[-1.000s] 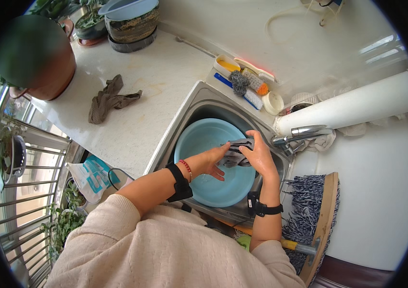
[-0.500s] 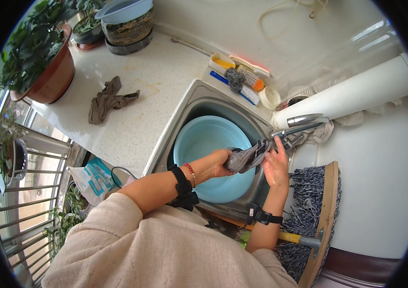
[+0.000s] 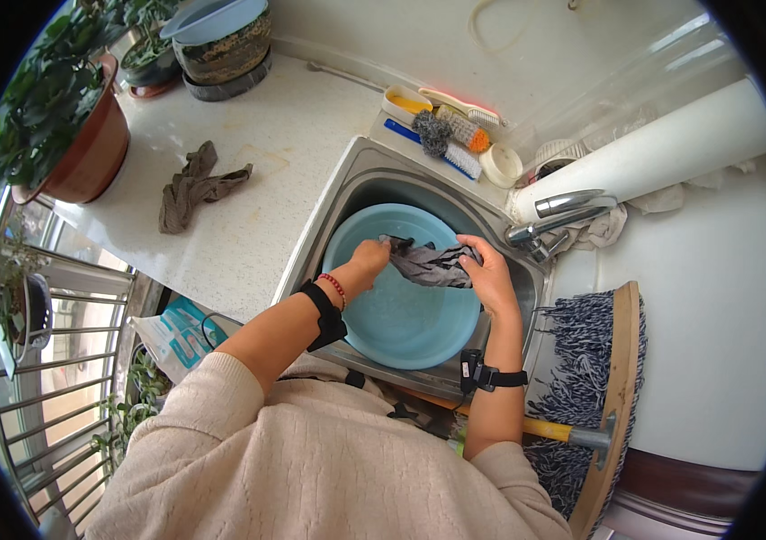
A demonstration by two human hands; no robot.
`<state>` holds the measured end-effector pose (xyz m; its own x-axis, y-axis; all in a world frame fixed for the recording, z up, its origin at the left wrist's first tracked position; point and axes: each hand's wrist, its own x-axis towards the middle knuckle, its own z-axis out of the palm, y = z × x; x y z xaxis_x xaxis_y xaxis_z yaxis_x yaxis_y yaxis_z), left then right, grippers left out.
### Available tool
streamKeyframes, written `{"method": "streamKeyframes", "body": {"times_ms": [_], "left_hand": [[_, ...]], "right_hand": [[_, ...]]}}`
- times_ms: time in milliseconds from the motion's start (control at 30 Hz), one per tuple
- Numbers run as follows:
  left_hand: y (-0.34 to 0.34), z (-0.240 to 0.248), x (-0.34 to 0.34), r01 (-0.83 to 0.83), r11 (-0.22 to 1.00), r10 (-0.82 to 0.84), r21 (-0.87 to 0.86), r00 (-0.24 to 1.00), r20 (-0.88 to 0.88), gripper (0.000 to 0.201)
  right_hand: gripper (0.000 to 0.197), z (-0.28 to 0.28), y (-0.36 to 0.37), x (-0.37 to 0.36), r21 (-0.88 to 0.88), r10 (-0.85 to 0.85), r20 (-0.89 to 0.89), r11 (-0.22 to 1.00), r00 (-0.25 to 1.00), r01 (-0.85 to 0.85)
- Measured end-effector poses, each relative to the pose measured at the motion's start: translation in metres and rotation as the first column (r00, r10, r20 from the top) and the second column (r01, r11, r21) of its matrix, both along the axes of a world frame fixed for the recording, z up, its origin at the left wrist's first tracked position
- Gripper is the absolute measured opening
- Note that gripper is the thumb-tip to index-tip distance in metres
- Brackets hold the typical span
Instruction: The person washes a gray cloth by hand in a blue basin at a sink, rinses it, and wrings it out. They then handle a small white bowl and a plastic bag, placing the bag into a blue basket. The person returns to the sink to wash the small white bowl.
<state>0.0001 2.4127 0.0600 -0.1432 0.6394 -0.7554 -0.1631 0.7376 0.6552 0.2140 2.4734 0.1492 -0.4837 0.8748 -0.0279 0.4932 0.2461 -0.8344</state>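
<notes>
A wet, crumpled grey cloth (image 3: 428, 266), long and sock-like, stretches between my two hands above a light blue basin (image 3: 405, 328). One end is gripped in the closed fingers of my left hand (image 3: 367, 261). Around the other end my right hand (image 3: 488, 275) is closed, thumb and fingers pressing on the fabric. The basin stands inside a steel sink (image 3: 309, 245) and holds water. On the counter to the left lies a twisted brown-grey cloth (image 3: 198, 187).
A chrome faucet (image 3: 572, 211) and a thick white pipe (image 3: 662, 153) stand right of the sink. Brushes (image 3: 462, 162) and a round white container (image 3: 502, 166) sit behind it. A mop (image 3: 581, 360) leans at the right. Potted plants (image 3: 77, 144) line the left.
Both hands have moved left with the grey cloth, from the basin's right side to over its middle. The cloth, twisted and bunched before, is now spread wider between them.
</notes>
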Motion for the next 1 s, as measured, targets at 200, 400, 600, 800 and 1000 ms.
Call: {"method": "streamKeyframes", "body": {"times_ms": [200, 400, 600, 800, 1000], "left_hand": [[0.011, 0.03, -0.044, -0.177, 0.973, 0.145, 0.145, 0.968, 0.206, 0.039], [0.017, 0.04, -0.041, -0.112, 0.941, 0.099, 0.32, 0.993, 0.057, 0.038], [0.0, 0.021, -0.036, -0.05, 0.989, 0.044, 0.141, 0.998, 0.042, 0.043], [0.0, 0.077, -0.052, 0.042, 0.907, -0.023, 0.419, 0.998, -0.05, 0.043], [0.012, 0.122, -0.063, -0.013, 0.815, 0.001, 0.579, 1.0, 0.021, 0.038]], "right_hand": [[0.035, -0.01, 0.025, 0.001, 0.19, -0.031, 0.653, 0.974, 0.756, -0.124], [0.029, -0.119, 0.049, -0.015, 0.027, -0.067, 0.546, 0.998, 0.835, 0.063], [0.04, -0.219, 0.011, -0.052, -0.253, 0.302, 0.637, 0.951, 0.709, -0.178], [0.029, -0.063, 0.044, -0.042, -0.128, 0.088, 0.396, 0.991, 0.914, -0.04], [0.029, 0.065, 0.027, -0.03, -0.072, -0.067, -0.094, 0.996, 0.993, 0.061]]}}
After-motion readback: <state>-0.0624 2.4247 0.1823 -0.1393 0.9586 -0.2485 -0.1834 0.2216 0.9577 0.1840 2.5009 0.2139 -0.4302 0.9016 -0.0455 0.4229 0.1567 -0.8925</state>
